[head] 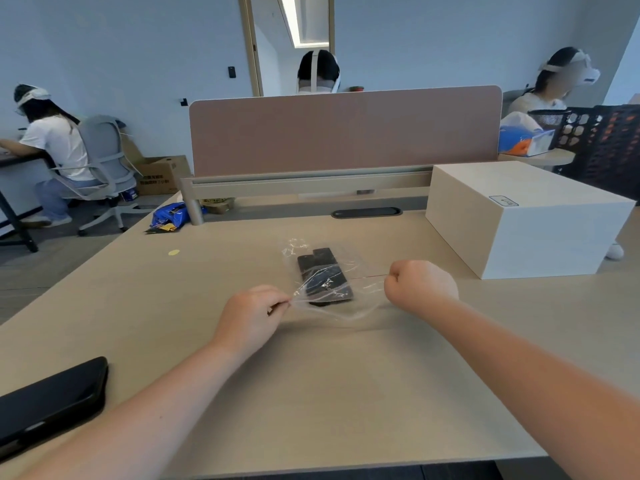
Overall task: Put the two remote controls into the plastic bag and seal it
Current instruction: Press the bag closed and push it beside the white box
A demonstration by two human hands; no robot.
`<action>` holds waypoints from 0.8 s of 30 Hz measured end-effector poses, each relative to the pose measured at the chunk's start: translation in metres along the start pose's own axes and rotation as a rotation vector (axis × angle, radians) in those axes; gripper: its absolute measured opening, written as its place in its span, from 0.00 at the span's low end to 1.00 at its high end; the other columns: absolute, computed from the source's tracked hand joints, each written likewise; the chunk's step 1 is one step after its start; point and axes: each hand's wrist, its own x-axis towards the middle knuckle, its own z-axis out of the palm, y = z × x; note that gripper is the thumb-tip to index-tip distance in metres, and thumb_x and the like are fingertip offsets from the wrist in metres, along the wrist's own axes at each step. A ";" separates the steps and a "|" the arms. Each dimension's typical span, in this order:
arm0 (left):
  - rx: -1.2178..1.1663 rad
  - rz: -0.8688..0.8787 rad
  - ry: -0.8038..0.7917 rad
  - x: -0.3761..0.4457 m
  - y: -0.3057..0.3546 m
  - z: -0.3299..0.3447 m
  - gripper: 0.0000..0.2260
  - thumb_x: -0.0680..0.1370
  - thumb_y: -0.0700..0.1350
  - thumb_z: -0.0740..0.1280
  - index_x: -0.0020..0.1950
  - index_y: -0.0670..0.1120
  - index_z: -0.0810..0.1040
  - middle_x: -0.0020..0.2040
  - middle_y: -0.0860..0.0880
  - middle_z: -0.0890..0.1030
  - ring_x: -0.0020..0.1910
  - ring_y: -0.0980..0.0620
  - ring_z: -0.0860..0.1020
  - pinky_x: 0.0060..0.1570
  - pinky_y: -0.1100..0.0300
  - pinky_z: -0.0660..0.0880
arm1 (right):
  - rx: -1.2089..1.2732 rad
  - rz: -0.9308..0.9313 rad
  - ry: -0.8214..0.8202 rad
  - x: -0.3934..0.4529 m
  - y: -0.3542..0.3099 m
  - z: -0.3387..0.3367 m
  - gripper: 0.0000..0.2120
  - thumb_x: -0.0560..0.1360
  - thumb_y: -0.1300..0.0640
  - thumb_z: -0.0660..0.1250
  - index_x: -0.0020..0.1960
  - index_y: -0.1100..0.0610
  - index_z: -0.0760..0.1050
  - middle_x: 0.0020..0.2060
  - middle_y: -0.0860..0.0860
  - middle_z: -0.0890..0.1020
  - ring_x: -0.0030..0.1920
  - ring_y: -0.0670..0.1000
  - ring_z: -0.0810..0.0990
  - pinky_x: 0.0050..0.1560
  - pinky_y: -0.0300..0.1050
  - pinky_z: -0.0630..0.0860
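Note:
A clear plastic bag (349, 268) lies on the beige desk (311, 375), and two black remote controls (323, 275) lie side by side inside it. My left hand (249, 315) pinches the bag's near left corner between thumb and fingers. My right hand (420, 284) is closed in a fist on the bag's right end, where a thin red seal line runs to it. The bag's mouth is stretched between my two hands. Whether the seal is pressed closed cannot be told.
A black phone (52, 400) lies at the desk's near left edge. A white box (526, 216) stands at the right, close to my right hand. A pink divider panel (346, 129) closes off the back. People sit at other desks beyond.

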 end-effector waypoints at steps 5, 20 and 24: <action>0.118 0.072 -0.043 -0.003 0.001 0.006 0.10 0.72 0.52 0.63 0.47 0.52 0.82 0.46 0.55 0.83 0.40 0.50 0.81 0.38 0.59 0.77 | -0.106 -0.088 0.064 -0.006 -0.014 0.003 0.09 0.74 0.56 0.55 0.40 0.56 0.72 0.38 0.52 0.73 0.41 0.57 0.72 0.36 0.43 0.68; 0.077 0.182 0.128 -0.004 0.000 0.011 0.12 0.72 0.52 0.61 0.37 0.48 0.80 0.36 0.51 0.82 0.38 0.53 0.72 0.35 0.62 0.66 | -0.201 -0.850 0.076 -0.014 -0.059 0.033 0.12 0.72 0.50 0.68 0.50 0.56 0.81 0.44 0.54 0.85 0.49 0.56 0.82 0.54 0.52 0.76; 0.167 0.200 0.149 -0.008 -0.005 0.008 0.11 0.73 0.53 0.61 0.37 0.49 0.79 0.34 0.53 0.81 0.34 0.53 0.73 0.28 0.64 0.68 | -0.095 -0.832 0.192 -0.009 -0.061 0.044 0.07 0.68 0.60 0.71 0.31 0.57 0.79 0.25 0.53 0.80 0.27 0.57 0.79 0.27 0.45 0.77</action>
